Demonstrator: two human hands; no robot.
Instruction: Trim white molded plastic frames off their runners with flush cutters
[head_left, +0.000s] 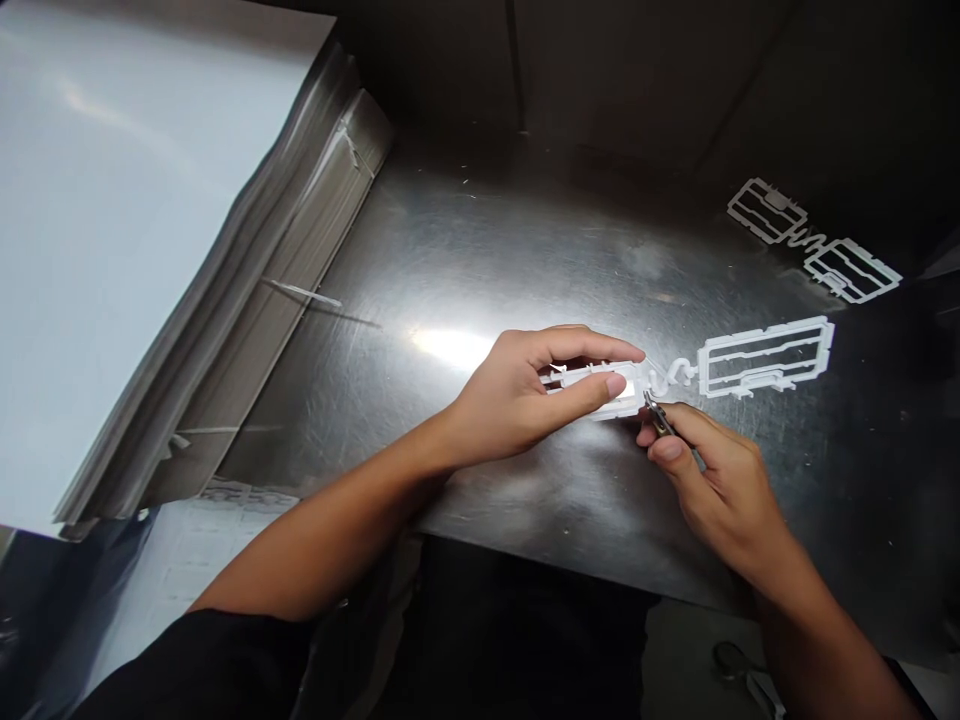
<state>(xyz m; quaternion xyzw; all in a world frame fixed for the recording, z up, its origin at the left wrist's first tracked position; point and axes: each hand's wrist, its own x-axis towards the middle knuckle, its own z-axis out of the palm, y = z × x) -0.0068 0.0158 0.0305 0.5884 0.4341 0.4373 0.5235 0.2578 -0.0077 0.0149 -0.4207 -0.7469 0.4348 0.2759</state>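
Observation:
My left hand (525, 390) grips one half of a white plastic frame part (765, 355), thumb on top and fingers along its far edge. A curved white strip joins that half to a second slotted frame, which sticks out to the right. My right hand (712, 470) is closed around small metal cutters (660, 415). Their tips touch the part where the curved strip meets the half under my left thumb. The cutters' handles are mostly hidden in my right palm.
Another pair of joined white frames (851, 270) lies at the back right of the metal table (570, 250). A tall stack of white sheets (150, 200) stands at the left, tied bundles at its side. Small white scraps dot the tabletop. A dark wall rises behind.

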